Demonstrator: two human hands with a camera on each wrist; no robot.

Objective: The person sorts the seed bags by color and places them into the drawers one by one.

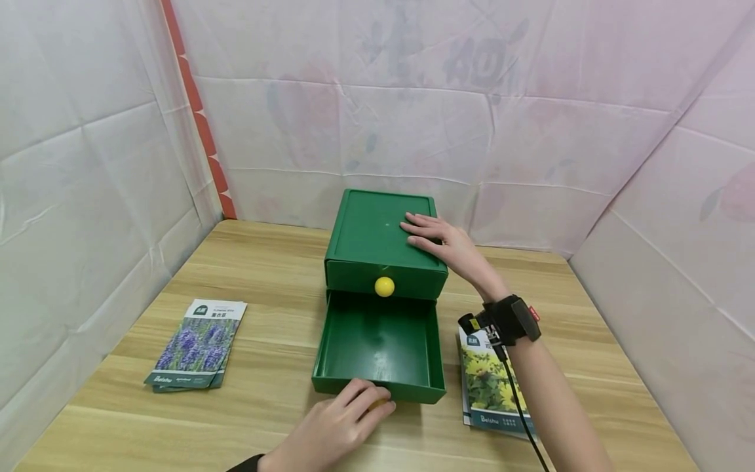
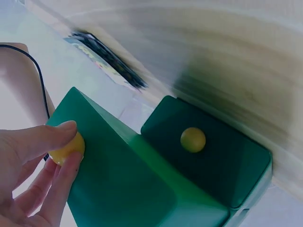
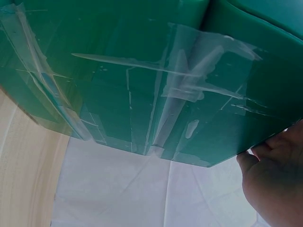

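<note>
1. L hand (image 1: 333,429) pinches round yellow knob (image 2: 66,149) on pulled-out lower drawer (image 1: 377,344), smooth green plastic, at table's near edge.
2. Seed packets (image 1: 197,344) flank the drawer.
3. R hand (image 1: 442,239) lies flat, fingers straight, atop boxy green cabinet (image 1: 371,229).

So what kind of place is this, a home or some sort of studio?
Most likely a staged recording booth, not a home: pale sheets screen a wooden table on all sides, and it holds only a green drawer box, seed packets and a wrist camera.
</note>
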